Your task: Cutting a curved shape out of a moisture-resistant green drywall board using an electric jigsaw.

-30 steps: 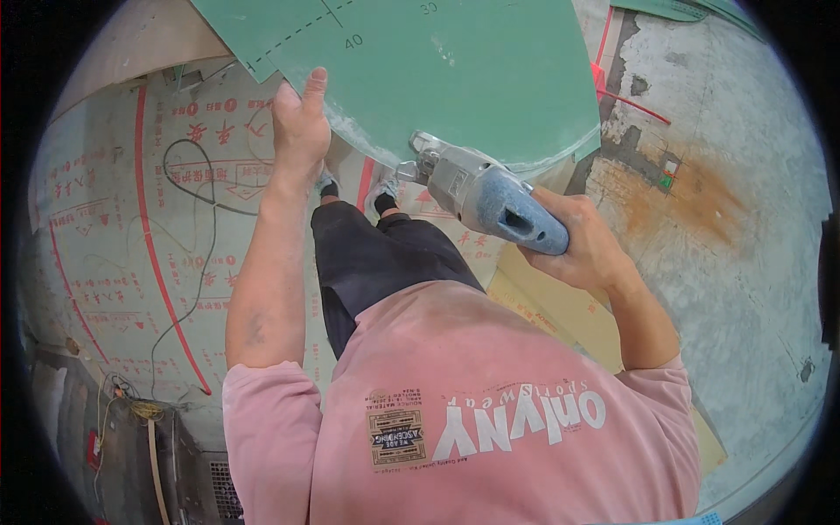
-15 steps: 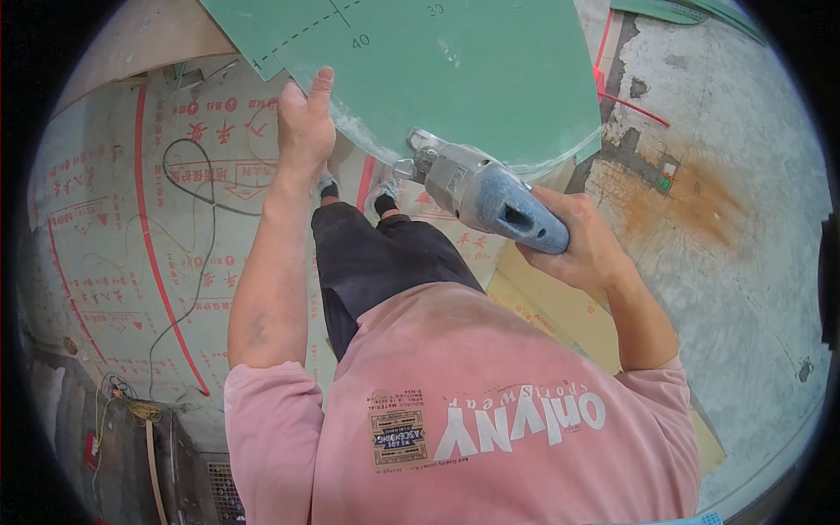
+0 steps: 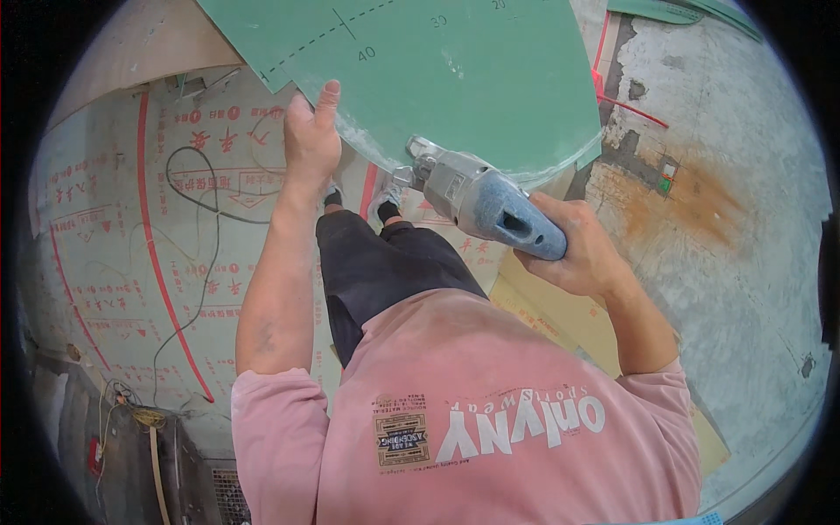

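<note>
A green board [image 3: 472,87] with a curved, whitish-scuffed edge and printed markings fills the top middle of the view. My left hand [image 3: 311,140] grips its edge on the left, thumb lying on the upper face. My right hand [image 3: 577,249] is wrapped round the blue rear handle of a silver power tool [image 3: 468,197]. The tool's metal head rests at the board's curved edge, right of my left hand. Below the board, my feet and dark shorts show.
A floor covering with red print [image 3: 114,219] spreads leftward, crossed by a dark cable [image 3: 210,245]. Rust-stained concrete [image 3: 700,210] lies right, beside a beige sheet [image 3: 547,311]. A wooden panel [image 3: 114,66], green offcuts [image 3: 665,13] and lower-left clutter [image 3: 131,411] edge the view.
My left hand has shifted slightly down and rightward, and the board's printed markings sit a little further right. The tool and my right hand are very slightly lower.
</note>
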A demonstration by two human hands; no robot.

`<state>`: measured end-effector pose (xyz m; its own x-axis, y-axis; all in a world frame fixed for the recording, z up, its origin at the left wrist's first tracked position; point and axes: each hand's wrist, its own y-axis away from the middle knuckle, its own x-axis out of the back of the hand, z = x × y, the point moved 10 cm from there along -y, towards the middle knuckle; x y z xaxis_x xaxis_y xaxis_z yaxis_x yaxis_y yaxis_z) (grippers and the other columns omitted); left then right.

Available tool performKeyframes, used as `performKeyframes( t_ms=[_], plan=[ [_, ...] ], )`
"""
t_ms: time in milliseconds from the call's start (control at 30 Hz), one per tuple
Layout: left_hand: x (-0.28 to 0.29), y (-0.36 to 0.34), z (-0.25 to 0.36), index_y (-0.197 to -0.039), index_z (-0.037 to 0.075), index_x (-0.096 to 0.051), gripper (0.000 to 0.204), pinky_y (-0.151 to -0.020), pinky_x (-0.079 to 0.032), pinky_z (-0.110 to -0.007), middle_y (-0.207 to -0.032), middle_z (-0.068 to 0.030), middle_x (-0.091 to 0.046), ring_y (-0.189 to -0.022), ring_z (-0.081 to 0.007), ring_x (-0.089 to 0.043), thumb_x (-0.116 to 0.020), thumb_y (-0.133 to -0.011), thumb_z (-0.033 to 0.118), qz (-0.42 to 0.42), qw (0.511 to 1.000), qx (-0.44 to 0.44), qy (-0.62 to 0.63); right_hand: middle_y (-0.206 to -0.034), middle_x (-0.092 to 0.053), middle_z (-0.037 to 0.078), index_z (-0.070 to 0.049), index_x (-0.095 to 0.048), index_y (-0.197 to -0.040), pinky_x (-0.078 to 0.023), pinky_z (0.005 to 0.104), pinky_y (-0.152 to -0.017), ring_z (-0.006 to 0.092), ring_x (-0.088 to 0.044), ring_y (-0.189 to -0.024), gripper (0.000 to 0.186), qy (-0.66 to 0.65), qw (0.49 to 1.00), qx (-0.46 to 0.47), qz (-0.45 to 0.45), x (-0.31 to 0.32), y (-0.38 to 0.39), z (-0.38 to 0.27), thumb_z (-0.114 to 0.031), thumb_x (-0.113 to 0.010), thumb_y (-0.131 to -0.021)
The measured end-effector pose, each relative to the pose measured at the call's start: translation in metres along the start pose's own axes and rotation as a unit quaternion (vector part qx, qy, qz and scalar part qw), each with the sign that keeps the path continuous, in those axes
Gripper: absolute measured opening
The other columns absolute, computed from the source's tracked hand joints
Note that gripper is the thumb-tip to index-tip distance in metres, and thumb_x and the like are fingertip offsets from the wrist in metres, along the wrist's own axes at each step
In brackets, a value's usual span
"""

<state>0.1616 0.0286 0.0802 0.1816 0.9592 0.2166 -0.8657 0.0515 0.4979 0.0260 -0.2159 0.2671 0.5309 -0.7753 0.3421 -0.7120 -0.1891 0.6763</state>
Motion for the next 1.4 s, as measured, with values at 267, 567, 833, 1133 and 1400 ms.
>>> performKeyframes(
  t_ms=[267,567,833,1133,1400],
  plan=[
    [0.001,0.001,0.004,-0.112,-0.007,-0.064,0.065,-0.091,-0.047,-0.038,-0.101,-0.016,-0.07,-0.095,-0.0245,-0.062,-0.058,-0.103,0.057,-0.011,0.998,0.006,-0.058,-0.085,-0.064,0.017,-0.002,-0.066,-0.108,-0.052,0.0378,-0.072,0.0375,-0.06,-0.072,0.033,-0.002,1.0,0.001,0.008,-0.001,-0.001,-0.003,-0.006,-0.074,-0.076],
    [-0.022,0.108,-0.124,-0.115,-0.002,-0.064,0.027,-0.091,-0.048,-0.037,-0.102,-0.0114,-0.066,-0.1,-0.0238,-0.063,-0.051,-0.102,0.019,-0.08,0.99,0.112,0.042,-0.085,-0.065,0.017,-0.002,-0.066,-0.105,-0.052,0.038,-0.072,0.0366,-0.063,-0.074,0.031,0.002,1.0,0.01,0.024,0.001,-0.004,-0.011,-0.007,-0.075,-0.076],
    [-0.145,0.177,-0.092,-0.119,0.004,-0.068,0.028,-0.099,-0.051,-0.042,-0.12,-0.015,-0.071,-0.115,-0.0331,-0.066,-0.06,-0.095,0.014,-0.376,0.917,-0.1,-0.085,-0.083,-0.065,0.016,-0.001,-0.066,-0.101,-0.051,0.0375,-0.069,0.0344,-0.061,-0.071,0.028,-0.017,1.0,0.003,0.022,-0.002,-0.006,-0.012,-0.006,-0.076,-0.075],
    [-0.175,0.185,-0.118,-0.132,0.008,-0.062,0.037,-0.117,-0.036,-0.046,-0.136,-0.0143,-0.062,-0.135,-0.033,-0.052,-0.055,-0.096,0.015,-0.439,0.895,-0.079,0.011,-0.085,-0.066,0.015,-0.001,-0.066,-0.103,-0.052,0.0365,-0.071,0.0326,-0.061,-0.071,0.029,-0.015,1.0,-0.006,0.011,-0.004,-0.007,-0.011,-0.004,-0.075,-0.076],
    [-0.174,0.188,-0.106,-0.134,0.009,-0.061,0.037,-0.116,-0.037,-0.046,-0.138,-0.0146,-0.061,-0.135,-0.0335,-0.051,-0.052,-0.099,0.017,-0.473,0.877,-0.083,-0.003,-0.088,-0.067,0.014,-0.002,-0.066,-0.106,-0.052,0.0351,-0.072,0.031,-0.062,-0.073,0.031,-0.032,0.999,-0.02,0.017,-0.004,-0.006,-0.012,-0.005,-0.076,-0.076]
  ],
)
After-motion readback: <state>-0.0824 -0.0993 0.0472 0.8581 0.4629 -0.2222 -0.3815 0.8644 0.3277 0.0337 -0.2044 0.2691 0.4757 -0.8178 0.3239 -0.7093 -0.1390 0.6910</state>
